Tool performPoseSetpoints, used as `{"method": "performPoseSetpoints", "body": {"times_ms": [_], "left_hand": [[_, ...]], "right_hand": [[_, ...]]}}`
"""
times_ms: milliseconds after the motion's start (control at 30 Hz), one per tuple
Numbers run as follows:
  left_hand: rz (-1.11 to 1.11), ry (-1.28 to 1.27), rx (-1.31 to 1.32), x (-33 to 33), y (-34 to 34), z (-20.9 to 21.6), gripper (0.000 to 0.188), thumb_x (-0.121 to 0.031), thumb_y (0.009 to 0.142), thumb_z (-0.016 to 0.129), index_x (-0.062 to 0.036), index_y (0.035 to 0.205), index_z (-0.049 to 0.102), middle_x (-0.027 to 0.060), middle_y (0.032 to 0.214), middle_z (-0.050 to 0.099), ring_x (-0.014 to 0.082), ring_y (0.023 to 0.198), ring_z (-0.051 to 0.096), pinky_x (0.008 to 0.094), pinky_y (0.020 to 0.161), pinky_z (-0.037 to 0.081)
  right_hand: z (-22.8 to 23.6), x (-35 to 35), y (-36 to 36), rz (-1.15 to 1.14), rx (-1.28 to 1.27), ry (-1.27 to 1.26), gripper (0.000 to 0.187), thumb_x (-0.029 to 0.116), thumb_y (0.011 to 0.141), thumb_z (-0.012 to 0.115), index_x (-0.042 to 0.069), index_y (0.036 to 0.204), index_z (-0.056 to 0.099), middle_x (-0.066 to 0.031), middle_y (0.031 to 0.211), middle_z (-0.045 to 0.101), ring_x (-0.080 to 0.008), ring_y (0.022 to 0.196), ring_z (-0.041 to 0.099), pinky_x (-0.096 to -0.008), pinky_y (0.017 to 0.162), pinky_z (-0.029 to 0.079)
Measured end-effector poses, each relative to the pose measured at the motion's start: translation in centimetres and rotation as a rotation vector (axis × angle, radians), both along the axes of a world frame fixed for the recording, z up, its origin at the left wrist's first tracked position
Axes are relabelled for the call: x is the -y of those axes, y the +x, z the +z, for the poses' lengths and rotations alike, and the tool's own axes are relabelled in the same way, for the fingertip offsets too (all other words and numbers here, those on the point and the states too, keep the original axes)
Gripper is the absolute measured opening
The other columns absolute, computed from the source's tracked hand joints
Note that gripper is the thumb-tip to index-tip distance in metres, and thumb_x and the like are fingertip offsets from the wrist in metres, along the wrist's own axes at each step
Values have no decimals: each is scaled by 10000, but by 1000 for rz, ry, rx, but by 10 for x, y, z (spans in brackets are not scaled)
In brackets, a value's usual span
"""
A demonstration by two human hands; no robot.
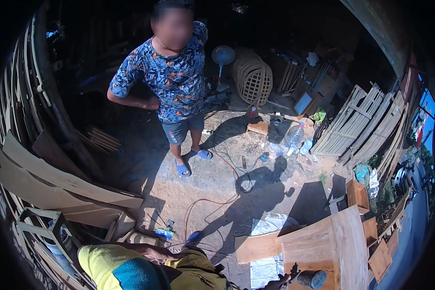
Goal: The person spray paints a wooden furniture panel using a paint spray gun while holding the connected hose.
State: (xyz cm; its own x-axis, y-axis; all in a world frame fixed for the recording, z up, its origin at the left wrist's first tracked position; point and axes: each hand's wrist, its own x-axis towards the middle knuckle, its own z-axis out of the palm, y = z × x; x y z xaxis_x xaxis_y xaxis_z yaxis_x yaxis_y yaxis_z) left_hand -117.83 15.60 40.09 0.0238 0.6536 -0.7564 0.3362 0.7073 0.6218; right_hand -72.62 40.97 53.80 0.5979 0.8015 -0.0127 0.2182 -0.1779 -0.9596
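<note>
My right hand [277, 282] is at the lower edge, closed around a dark spray gun with a round metal cup [312, 279]. The gun is above a brown wooden panel [309, 241], one of several broad boards at the lower right. Near my waist, my left hand [154, 252] lies against my yellow shirt in shadow. How its fingers are bent is too dim to make out. An orange hose [193, 204] runs over the ground and back toward me.
Facing me, a person [171, 79] in a patterned shirt stands with arms bent back. Wooden boards [63, 174] lean on the left, slatted panels [348, 121] on the right. A woven basket [253, 82], a fan [223, 55], a small stool [258, 128] and a plastic jug [293, 137] stand farther back.
</note>
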Motion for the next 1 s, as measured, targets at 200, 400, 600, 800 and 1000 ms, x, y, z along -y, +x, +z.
{"method": "performPoseSetpoints", "body": {"times_ms": [200, 400, 600, 800, 1000], "left_hand": [[-13, 198, 36, -55, -29, 37, 533, -573, 1056, 611, -66, 1027, 772, 89, 730, 672, 226, 654, 628, 409, 650, 509], [-216, 402, -371, -115, 6, -8, 457, -537, 1022, 626, -113, 995, 793, 142, 957, 776, 319, 919, 751, 439, 823, 561], [-282, 234, -327, -110, 9, -54, 531, -600, 1002, 599, -106, 1044, 789, 185, 1029, 780, 369, 1014, 755, 501, 901, 568], [-381, 181, -195, -154, -59, -72, 510, -556, 974, 629, -82, 1060, 794, 201, 1033, 781, 374, 967, 750, 510, 877, 572], [-365, 139, -130, -188, -107, -138, 466, -550, 954, 664, -115, 1032, 811, 167, 957, 791, 332, 874, 738, 494, 813, 567]], "right_hand": [[-6, 14, 20, -16, 18, -5, 637, 485, 1068, 664, -145, 1130, 739, -186, 984, 748, -231, 870, 631, -395, 806, 499], [-5, 19, 14, -72, 4, -26, 635, 484, 1068, 665, -144, 1124, 739, -184, 976, 747, -230, 864, 629, -393, 799, 498], [-7, 22, -13, -119, -3, -63, 633, 483, 1068, 665, -144, 1117, 740, -182, 968, 745, -228, 857, 626, -392, 791, 497], [14, 37, -50, -315, 47, -68, 632, 481, 1068, 665, -144, 1111, 740, -181, 960, 743, -227, 851, 624, -390, 784, 496], [9, 15, -84, -342, 38, -88, 630, 480, 1069, 665, -144, 1105, 741, -179, 952, 742, -225, 844, 621, -389, 777, 495]]}}
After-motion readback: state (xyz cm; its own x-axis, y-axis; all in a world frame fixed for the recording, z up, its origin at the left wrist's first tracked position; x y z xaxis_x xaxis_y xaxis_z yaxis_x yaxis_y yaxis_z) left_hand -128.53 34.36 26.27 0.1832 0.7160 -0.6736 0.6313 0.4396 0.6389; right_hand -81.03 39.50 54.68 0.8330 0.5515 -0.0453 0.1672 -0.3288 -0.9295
